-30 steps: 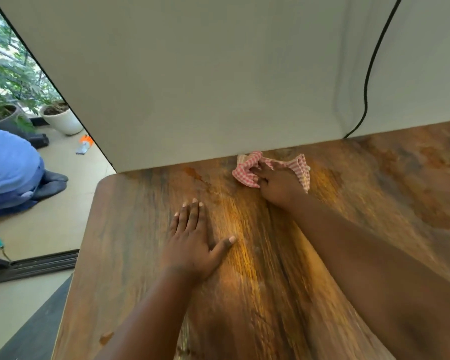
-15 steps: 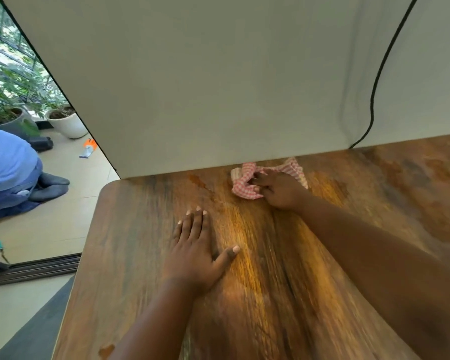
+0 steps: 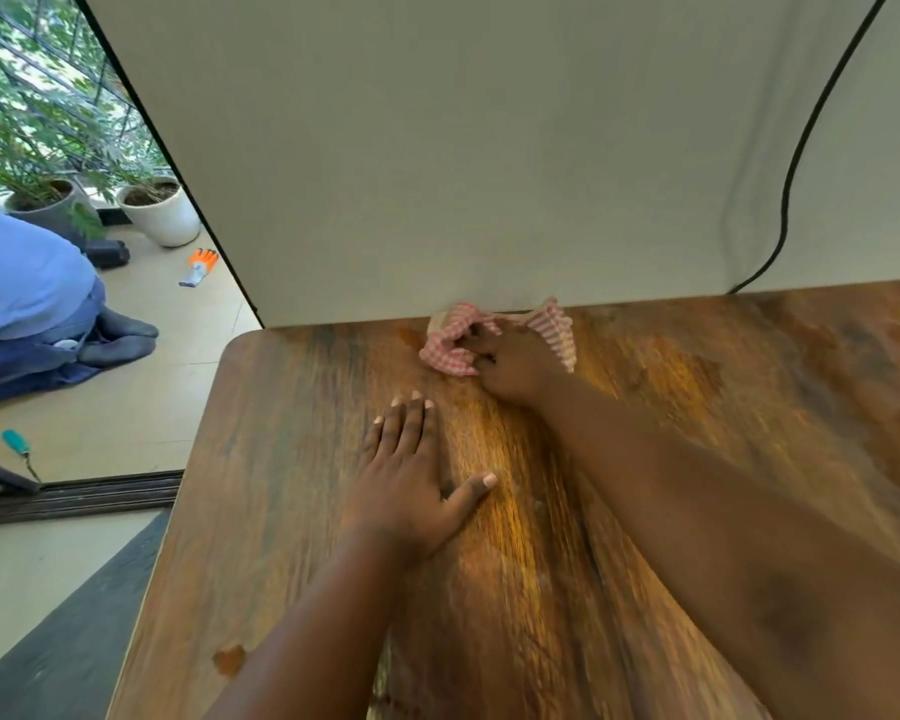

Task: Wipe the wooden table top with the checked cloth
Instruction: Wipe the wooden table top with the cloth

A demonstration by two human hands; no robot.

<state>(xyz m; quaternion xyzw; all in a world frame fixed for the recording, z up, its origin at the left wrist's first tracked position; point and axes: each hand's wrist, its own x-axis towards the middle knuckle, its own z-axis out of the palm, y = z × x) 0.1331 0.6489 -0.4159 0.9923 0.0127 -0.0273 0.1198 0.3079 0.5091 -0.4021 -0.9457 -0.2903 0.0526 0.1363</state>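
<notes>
The red-and-white checked cloth point(image 3: 450, 345) lies bunched on the wooden table top point(image 3: 281, 459), against the white wall at the table's far edge. My right hand point(image 3: 515, 363) is stretched out over it, fingers curled into the cloth and pressing it down. Part of the cloth shows on either side of that hand. My left hand point(image 3: 411, 480) rests flat on the wood nearer to me, fingers together, thumb out, holding nothing.
A white wall point(image 3: 463, 148) rises straight from the table's far edge, with a black cable point(image 3: 791, 179) hanging down it at the right. The table's left edge drops to a tiled floor where a person in blue point(image 3: 27, 298) crouches by potted plants point(image 3: 159, 210).
My right hand with the cloth has shifted slightly left along the wall edge and bunched the cloth tighter. My left hand stays flat in place. The view has tilted a little.
</notes>
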